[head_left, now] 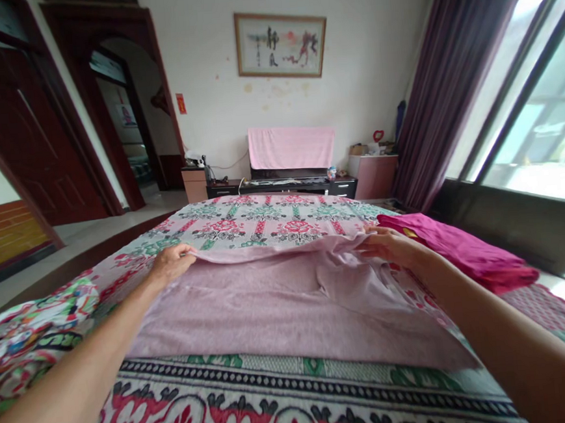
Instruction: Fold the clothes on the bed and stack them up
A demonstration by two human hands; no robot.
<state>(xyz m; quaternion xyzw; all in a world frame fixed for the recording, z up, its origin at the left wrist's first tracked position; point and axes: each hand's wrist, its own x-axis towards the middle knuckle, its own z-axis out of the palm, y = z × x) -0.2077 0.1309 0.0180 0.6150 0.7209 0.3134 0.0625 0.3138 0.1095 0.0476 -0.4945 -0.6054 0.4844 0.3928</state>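
Observation:
A mauve cloth garment [265, 304] lies spread across the patterned bed cover [259, 409], its far edge lifted a little between my hands. My left hand [173, 264] pinches the far left corner, thumb and fingers closed on the fabric. At the far right, my right hand [387, 243] grips the same edge, where the cloth bunches into folds. What looks like a sleeve lies folded over the right part of the garment. Part of the right fingers is hidden by the hand itself.
Folded magenta fabric [462, 253] lies to the right, and a crumpled multicoloured printed cloth [38, 335] to the left. Beyond the bed, a low black cabinet [285, 186] stands against the wall under a pink towel [292, 147]. A purple curtain [448, 81] hangs beside the window.

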